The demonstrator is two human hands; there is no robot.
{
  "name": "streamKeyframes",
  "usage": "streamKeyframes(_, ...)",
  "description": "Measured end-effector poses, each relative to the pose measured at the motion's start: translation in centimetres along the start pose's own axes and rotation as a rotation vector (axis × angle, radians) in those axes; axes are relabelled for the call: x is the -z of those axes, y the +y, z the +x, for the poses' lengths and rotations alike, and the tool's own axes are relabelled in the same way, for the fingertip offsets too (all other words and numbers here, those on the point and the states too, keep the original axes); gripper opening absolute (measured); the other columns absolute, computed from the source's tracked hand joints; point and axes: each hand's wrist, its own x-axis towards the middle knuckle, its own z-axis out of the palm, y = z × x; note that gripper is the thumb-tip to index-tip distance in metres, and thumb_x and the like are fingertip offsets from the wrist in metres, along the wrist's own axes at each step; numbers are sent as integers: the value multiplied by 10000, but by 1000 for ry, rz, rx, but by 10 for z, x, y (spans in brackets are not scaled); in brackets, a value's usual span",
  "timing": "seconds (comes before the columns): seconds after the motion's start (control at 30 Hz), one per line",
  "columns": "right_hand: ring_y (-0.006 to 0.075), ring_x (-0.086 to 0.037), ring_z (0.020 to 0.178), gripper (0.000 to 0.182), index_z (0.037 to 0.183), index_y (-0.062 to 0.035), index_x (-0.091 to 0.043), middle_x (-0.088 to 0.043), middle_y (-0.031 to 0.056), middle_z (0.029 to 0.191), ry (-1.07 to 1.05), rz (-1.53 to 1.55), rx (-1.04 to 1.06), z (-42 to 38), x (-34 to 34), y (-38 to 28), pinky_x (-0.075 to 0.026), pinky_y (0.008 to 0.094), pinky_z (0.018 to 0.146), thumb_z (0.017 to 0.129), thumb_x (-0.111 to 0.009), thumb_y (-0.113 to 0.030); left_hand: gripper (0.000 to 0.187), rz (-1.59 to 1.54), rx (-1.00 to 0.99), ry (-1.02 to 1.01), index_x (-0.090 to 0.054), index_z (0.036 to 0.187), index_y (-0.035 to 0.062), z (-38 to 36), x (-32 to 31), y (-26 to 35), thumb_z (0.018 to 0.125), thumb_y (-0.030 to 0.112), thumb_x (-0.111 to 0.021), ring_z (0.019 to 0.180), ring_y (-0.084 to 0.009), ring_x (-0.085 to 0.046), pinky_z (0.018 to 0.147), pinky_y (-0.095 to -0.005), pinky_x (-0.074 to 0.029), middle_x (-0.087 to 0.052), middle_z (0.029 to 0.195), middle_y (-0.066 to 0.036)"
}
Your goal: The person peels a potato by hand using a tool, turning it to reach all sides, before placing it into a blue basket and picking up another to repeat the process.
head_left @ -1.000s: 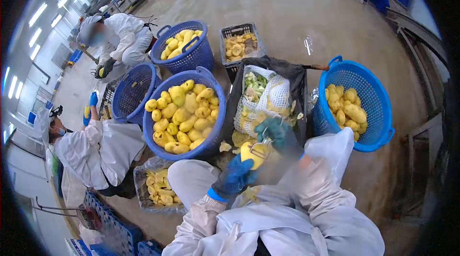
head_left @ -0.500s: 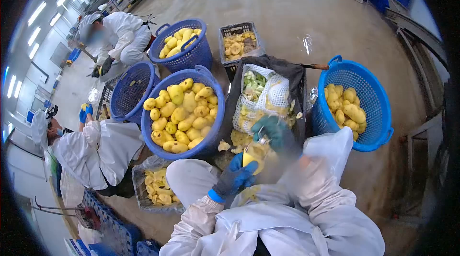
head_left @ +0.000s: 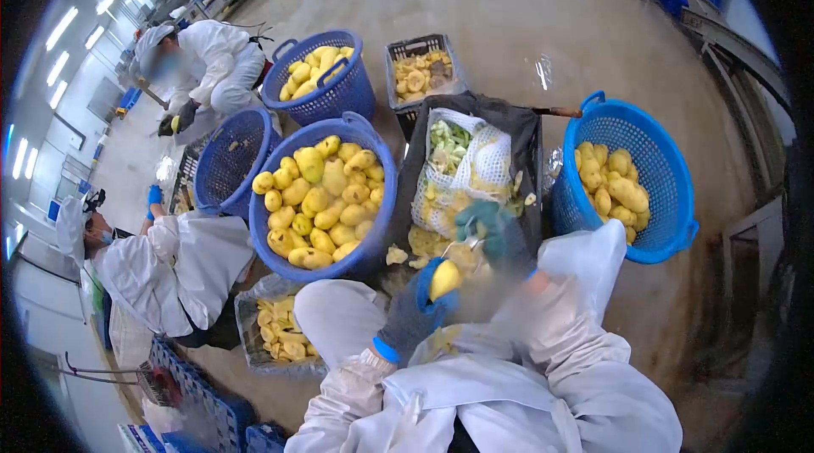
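My left hand (head_left: 417,307), in a blue and dark glove, is closed round a yellow fruit (head_left: 444,280) in front of my lap. Just to its upper right, my right hand (head_left: 492,233) wears a green glove and is closed on a metal peeling tool (head_left: 471,243), partly blurred. Both hands are over the near edge of a black-lined crate (head_left: 530,156), which holds white foam netting (head_left: 487,161), green scraps and yellow peelings.
A blue basket of yellow fruit (head_left: 386,237) stands at left, another (head_left: 670,165) at right. Further baskets and a crate of cut pieces (head_left: 390,72) lie beyond. Two co-workers in white (head_left: 161,266) sit at left. A small bin of peelings (head_left: 246,317) is beside my knee.
My left hand has turned, so the yellow fruit shows a rounder face. My right hand has shifted slightly. A co-worker's blue-gloved hand has moved at left.
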Motion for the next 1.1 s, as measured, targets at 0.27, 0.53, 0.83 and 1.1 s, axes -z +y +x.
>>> streamKeyframes(0.27, 174, -617, 727, 278, 964, -44, -614, -621, 67, 803, 235, 156, -40, -16, -33, -14, -506, 297, 659, 947, -519, -304, 571, 57, -78, 111, -469, 1277, -4, 3, 4, 15, 794, 195, -699, 1011, -368, -604, 871, -405, -475, -599, 1116, -226)
streamKeyframes(0.53, 125, -582, 692, 309, 847, -38, -646, -627, 23, 759, 157, -68, 235, -27, -57, -36, -477, 277, 665, 957, -520, -298, 580, 38, -96, 171, -459, 1286, -27, -1, 0, 8, 812, 224, -681, 1068, -367, -583, 901, -408, -464, -588, 1157, -224)
streamKeyframes(0.83, 146, -598, 646, 434, 839, -35, -642, -627, 50, 714, 274, 153, -143, -29, -63, -33, -471, 274, 615, 965, -473, -415, 549, -152, 15, 197, -463, 1290, -15, 6, -1, 14, 823, 183, -674, 1078, -306, -584, 923, -378, -456, -585, 1175, -199)
streamKeyframes(1.1, 114, -584, 670, 302, 858, -36, -638, -646, 32, 764, 227, 230, -222, -32, -60, -35, -501, 298, 677, 947, -551, -311, 542, -463, 221, 117, -421, 1327, 15, -4, -18, -11, 847, 150, -635, 954, -184, -582, 812, -311, -479, -579, 1142, -110)
